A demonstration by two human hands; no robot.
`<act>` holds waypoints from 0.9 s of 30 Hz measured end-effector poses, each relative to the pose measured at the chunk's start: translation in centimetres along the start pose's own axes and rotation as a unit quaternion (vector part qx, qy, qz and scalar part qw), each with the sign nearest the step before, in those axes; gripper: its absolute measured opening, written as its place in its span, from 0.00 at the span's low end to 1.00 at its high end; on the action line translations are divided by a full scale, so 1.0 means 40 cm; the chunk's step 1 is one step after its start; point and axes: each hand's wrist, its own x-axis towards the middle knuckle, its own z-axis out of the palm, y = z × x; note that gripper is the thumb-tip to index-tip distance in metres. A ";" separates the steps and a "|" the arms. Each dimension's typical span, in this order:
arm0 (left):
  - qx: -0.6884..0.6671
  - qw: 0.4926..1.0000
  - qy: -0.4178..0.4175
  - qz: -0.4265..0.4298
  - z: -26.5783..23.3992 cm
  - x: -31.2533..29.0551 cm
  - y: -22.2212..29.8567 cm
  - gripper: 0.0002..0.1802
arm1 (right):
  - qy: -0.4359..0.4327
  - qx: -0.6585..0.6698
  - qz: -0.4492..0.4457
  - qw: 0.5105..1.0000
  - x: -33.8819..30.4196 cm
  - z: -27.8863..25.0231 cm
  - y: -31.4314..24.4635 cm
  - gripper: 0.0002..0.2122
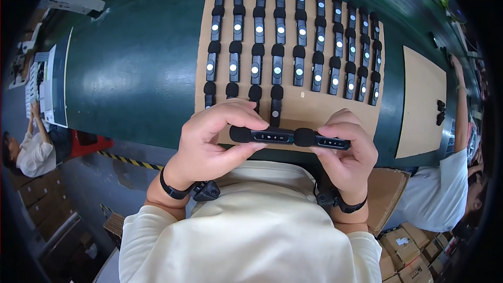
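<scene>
Two small black clip-on microphones with foam windscreens are held end to end over the near edge of a cardboard sheet [309,107]. My left hand [209,139] pinches the left microphone [272,137] between thumb and fingertips. In my right hand [350,149] the right microphone [335,143] is gripped the same way, its foam tip against the other's end. Small marks show on their facing sides. Beyond my hands, similar microphones [277,65] lie in rows on the sheet, most with a pale round spot. My left hand partly hides the nearest row.
The sheet rests on a green table [131,73]. To the right, another cardboard sheet [423,94] holds several small black pieces [440,111]. A person in a light shirt [445,188] reaches along that side; another person [39,152] works at far left. Cartons [406,246] are stacked lower right.
</scene>
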 end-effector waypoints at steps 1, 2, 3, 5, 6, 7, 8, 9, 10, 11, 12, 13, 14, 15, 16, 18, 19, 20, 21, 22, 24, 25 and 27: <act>-0.002 1.000 -0.001 -0.001 0.002 0.001 0.000 0.17 | 0.000 -0.001 0.001 1.000 -0.001 -0.002 -0.001 0.12; -0.003 1.000 -0.003 -0.001 0.003 0.003 0.001 0.17 | -0.001 -0.002 -0.001 1.000 -0.001 -0.005 -0.002 0.13; -0.002 1.000 -0.005 -0.001 0.003 0.004 0.001 0.17 | -0.002 -0.002 -0.005 1.000 -0.001 -0.006 -0.001 0.14; -0.001 1.000 -0.007 -0.001 0.004 0.004 0.001 0.17 | -0.004 -0.001 -0.009 1.000 -0.002 -0.008 0.001 0.15; 0.000 1.000 -0.006 -0.001 0.006 0.005 0.001 0.17 | -0.003 -0.006 -0.012 1.000 -0.004 -0.008 0.003 0.14; 0.001 1.000 -0.005 -0.001 0.009 0.006 0.001 0.17 | -0.001 -0.010 -0.014 1.000 -0.006 -0.008 0.005 0.13; 0.002 1.000 -0.005 0.000 0.011 0.007 0.002 0.17 | 0.001 -0.015 -0.016 1.000 -0.008 -0.009 0.007 0.12; 0.003 1.000 -0.005 -0.001 0.012 0.008 0.004 0.17 | 0.002 -0.014 -0.016 1.000 -0.009 -0.010 0.009 0.12; 0.011 1.000 -0.008 -0.004 0.012 0.011 0.009 0.17 | 0.002 -0.013 -0.020 1.000 -0.011 -0.011 0.010 0.12; 0.019 1.000 -0.010 -0.007 0.012 0.014 0.015 0.17 | 0.002 -0.011 -0.023 1.000 -0.012 -0.011 0.012 0.12; 0.027 1.000 -0.013 -0.010 0.012 0.016 0.019 0.17 | 0.002 -0.010 -0.026 1.000 -0.013 -0.012 0.012 0.12; 0.029 0.999 -0.012 -0.010 0.013 0.017 0.022 0.17 | 0.002 -0.008 -0.027 1.000 -0.013 -0.014 0.012 0.12; 0.050 0.999 -0.007 -0.001 0.017 0.020 0.024 0.17 | 0.000 -0.006 -0.025 1.000 -0.015 -0.016 0.011 0.12; 0.071 0.997 -0.002 0.008 0.021 0.024 0.025 0.17 | -0.002 -0.005 -0.024 1.000 -0.017 -0.018 0.009 0.12; 0.093 0.996 0.003 0.016 0.023 0.027 0.027 0.17 | -0.003 -0.004 -0.022 1.000 -0.019 -0.018 0.007 0.12; 0.107 0.994 -0.008 0.020 0.026 0.035 0.033 0.16 | 0.035 0.038 -0.003 0.999 -0.026 -0.005 -0.001 0.13; 0.119 0.992 -0.020 0.024 0.026 0.040 0.036 0.16 | 0.073 0.078 0.017 0.994 -0.031 0.004 -0.005 0.13; 0.132 0.990 -0.033 0.027 0.027 0.043 0.036 0.16 | 0.111 0.118 0.037 0.986 -0.033 0.008 -0.006 0.13; 0.132 0.990 -0.033 0.027 0.027 0.044 0.033 0.16 | 0.111 0.118 0.037 0.986 -0.032 0.008 -0.007 0.13; 0.129 0.991 -0.030 0.028 0.027 0.044 0.028 0.16 | 0.118 0.124 0.038 0.984 -0.031 0.007 -0.008 0.13; 0.122 0.992 -0.024 0.028 0.029 0.042 0.021 0.16 | 0.131 0.135 0.042 0.981 -0.029 0.004 -0.011 0.11; 0.123 0.992 -0.024 0.028 0.031 0.041 0.020 0.16 | 0.131 0.136 0.042 0.981 -0.029 0.001 -0.010 0.11; 0.087 0.996 -0.025 -0.004 0.035 0.039 0.019 0.14 | 0.091 0.078 0.033 0.992 -0.029 -0.012 -0.004 0.12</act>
